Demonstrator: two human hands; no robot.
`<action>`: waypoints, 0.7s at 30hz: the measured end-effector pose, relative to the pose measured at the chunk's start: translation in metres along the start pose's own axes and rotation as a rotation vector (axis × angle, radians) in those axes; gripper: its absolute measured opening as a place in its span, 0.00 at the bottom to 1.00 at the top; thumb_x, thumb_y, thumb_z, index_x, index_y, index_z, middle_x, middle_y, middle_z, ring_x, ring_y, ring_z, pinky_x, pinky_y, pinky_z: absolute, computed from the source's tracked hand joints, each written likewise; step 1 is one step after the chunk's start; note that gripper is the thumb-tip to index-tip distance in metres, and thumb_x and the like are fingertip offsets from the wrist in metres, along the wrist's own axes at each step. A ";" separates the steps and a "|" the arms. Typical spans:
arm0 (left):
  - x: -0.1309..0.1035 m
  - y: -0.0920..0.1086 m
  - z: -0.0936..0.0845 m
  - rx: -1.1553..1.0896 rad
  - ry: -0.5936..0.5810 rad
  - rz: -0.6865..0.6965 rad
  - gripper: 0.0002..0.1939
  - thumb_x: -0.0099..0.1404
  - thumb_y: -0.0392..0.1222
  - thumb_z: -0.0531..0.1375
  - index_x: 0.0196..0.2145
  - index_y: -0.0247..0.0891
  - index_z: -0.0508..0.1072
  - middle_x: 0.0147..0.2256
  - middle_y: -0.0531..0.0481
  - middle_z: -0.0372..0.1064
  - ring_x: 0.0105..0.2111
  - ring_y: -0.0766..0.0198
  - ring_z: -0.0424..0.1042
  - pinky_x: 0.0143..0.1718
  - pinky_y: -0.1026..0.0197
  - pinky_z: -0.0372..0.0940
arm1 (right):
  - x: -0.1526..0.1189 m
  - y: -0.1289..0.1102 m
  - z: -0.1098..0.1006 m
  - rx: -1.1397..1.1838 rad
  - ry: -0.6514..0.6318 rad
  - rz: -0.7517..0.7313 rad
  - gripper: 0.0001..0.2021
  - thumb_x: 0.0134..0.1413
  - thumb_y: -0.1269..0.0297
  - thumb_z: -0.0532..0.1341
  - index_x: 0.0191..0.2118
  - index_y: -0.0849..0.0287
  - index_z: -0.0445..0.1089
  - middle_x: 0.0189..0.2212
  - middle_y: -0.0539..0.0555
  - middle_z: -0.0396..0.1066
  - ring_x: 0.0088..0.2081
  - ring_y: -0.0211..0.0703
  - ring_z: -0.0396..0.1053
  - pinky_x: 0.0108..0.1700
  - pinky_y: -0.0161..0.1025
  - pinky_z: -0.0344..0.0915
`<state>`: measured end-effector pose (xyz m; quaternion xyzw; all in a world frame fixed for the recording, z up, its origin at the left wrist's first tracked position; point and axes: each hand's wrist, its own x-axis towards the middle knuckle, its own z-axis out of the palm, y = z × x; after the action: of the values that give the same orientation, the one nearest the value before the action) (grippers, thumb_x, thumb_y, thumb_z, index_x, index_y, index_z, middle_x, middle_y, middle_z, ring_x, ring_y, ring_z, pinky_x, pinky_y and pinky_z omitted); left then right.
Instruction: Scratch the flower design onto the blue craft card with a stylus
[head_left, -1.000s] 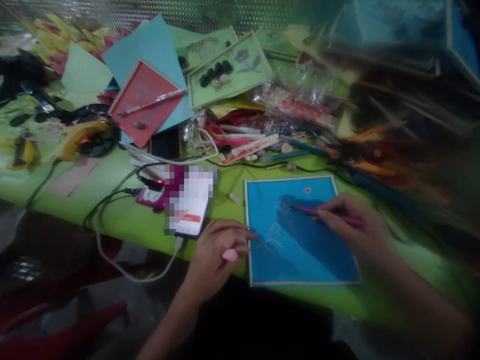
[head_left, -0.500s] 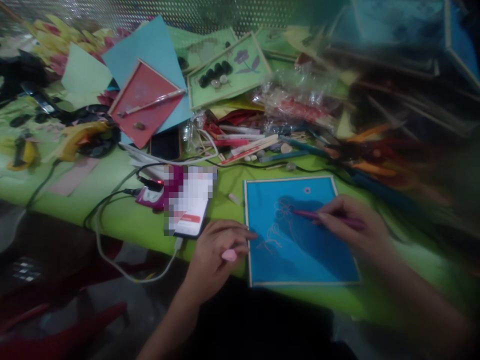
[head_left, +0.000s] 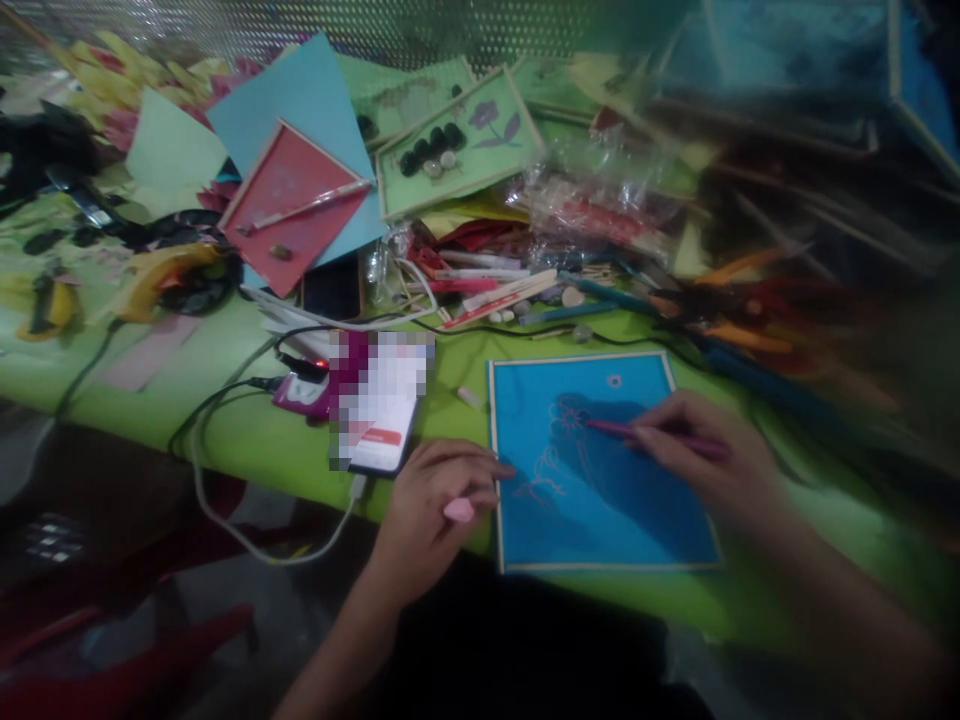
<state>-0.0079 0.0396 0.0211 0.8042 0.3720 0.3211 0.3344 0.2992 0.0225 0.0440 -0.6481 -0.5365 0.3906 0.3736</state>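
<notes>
Well, the green worktop [head_left: 262, 450] carries it all, its far side heaped with craft bits. Largest on it, the blue framed board [head_left: 645, 530] lies along the near edge, bearing thin pale line drawings of flowers. Towards the far edge, the green framed panel [head_left: 405, 195] holds dark and pale stones beside a purple flower; left of it, the red framed panel [head_left: 304, 225] carries 1 brown stone and a slim wrapped stick. The right hand [head_left: 709, 450] grasps the purple pen [head_left: 697, 442] over the board; whether its tip touches is unclear. The left hand [head_left: 435, 510] grips a pink-ended piece [head_left: 459, 510], 1 fingertip over the board's left edge. Just beyond that hand, the phone [head_left: 386, 445] lies near the worktop's near edge, cable attached.
</notes>
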 end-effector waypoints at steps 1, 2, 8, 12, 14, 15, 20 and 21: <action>0.000 0.000 0.000 0.000 0.001 0.001 0.14 0.81 0.43 0.53 0.35 0.45 0.71 0.45 0.57 0.84 0.47 0.61 0.78 0.50 0.55 0.66 | 0.000 0.000 0.000 -0.002 0.010 -0.006 0.05 0.58 0.61 0.68 0.32 0.55 0.76 0.27 0.52 0.80 0.27 0.41 0.75 0.30 0.35 0.69; 0.000 -0.001 0.000 0.000 0.002 0.000 0.14 0.81 0.43 0.53 0.35 0.45 0.71 0.45 0.58 0.84 0.48 0.61 0.77 0.50 0.55 0.66 | 0.000 0.001 0.000 -0.001 0.016 -0.009 0.06 0.58 0.61 0.68 0.32 0.55 0.76 0.27 0.52 0.80 0.27 0.41 0.75 0.30 0.35 0.69; 0.000 -0.001 0.001 -0.005 -0.001 -0.001 0.15 0.82 0.46 0.52 0.35 0.45 0.70 0.45 0.58 0.84 0.48 0.61 0.77 0.51 0.55 0.65 | 0.000 0.003 0.000 0.013 0.038 -0.004 0.06 0.58 0.59 0.68 0.33 0.54 0.76 0.28 0.52 0.80 0.30 0.43 0.77 0.32 0.36 0.71; -0.001 -0.001 0.001 -0.007 -0.001 -0.005 0.16 0.82 0.46 0.52 0.35 0.45 0.70 0.45 0.58 0.84 0.48 0.61 0.78 0.51 0.55 0.65 | 0.001 0.000 0.001 0.006 0.021 0.015 0.06 0.57 0.59 0.69 0.33 0.54 0.76 0.28 0.52 0.80 0.29 0.43 0.77 0.32 0.37 0.71; -0.001 -0.001 0.001 -0.003 0.002 -0.011 0.16 0.82 0.46 0.52 0.35 0.44 0.70 0.44 0.58 0.84 0.48 0.61 0.78 0.51 0.55 0.65 | 0.001 -0.003 0.001 0.008 0.007 0.025 0.06 0.57 0.59 0.69 0.33 0.54 0.76 0.28 0.52 0.80 0.30 0.43 0.77 0.32 0.37 0.72; -0.002 -0.001 0.001 -0.002 0.003 -0.013 0.16 0.82 0.47 0.52 0.35 0.44 0.70 0.44 0.57 0.84 0.48 0.61 0.78 0.51 0.55 0.65 | 0.001 -0.003 0.001 0.012 0.005 0.028 0.06 0.57 0.59 0.69 0.33 0.54 0.76 0.28 0.52 0.81 0.30 0.43 0.77 0.32 0.37 0.72; -0.001 0.000 0.000 -0.013 0.005 -0.007 0.18 0.82 0.49 0.52 0.34 0.44 0.71 0.44 0.55 0.84 0.47 0.59 0.78 0.50 0.55 0.66 | 0.002 -0.006 0.003 0.011 0.018 0.038 0.06 0.56 0.59 0.68 0.32 0.54 0.76 0.28 0.53 0.81 0.29 0.43 0.77 0.31 0.37 0.72; 0.000 0.000 0.000 -0.012 0.004 -0.003 0.18 0.82 0.49 0.52 0.34 0.44 0.71 0.44 0.55 0.84 0.47 0.59 0.78 0.50 0.55 0.66 | 0.002 -0.007 0.003 0.008 0.026 0.041 0.06 0.56 0.59 0.68 0.32 0.54 0.76 0.28 0.52 0.81 0.29 0.43 0.77 0.32 0.37 0.72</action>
<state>-0.0080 0.0391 0.0209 0.8009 0.3719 0.3245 0.3389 0.2943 0.0256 0.0488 -0.6625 -0.5168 0.3918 0.3749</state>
